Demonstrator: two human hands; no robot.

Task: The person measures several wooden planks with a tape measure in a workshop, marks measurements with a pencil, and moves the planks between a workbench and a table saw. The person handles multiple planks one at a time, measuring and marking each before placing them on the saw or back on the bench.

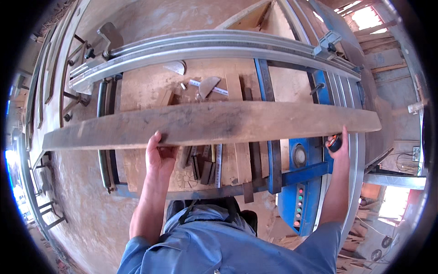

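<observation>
A long wooden plank (205, 122) spans the view crosswise in front of me, with a dark stain near its middle. My left hand (159, 157) grips its near edge left of centre, thumb up against the edge and fingers hidden underneath. Toward the plank's right end, my right hand (341, 148) is closed around a black and orange tape measure (335, 143). One finger of that hand also touches the plank's near edge; whether others support it from below is hidden.
Beyond the plank runs a metal fence rail (219, 48) with a clamp-like stop (327, 44). Under the plank, a wooden board (137, 169) carries rulers, a protractor-shaped plate (210, 86) and wood pieces. A blue machine frame with a button panel (299, 205) stands at right.
</observation>
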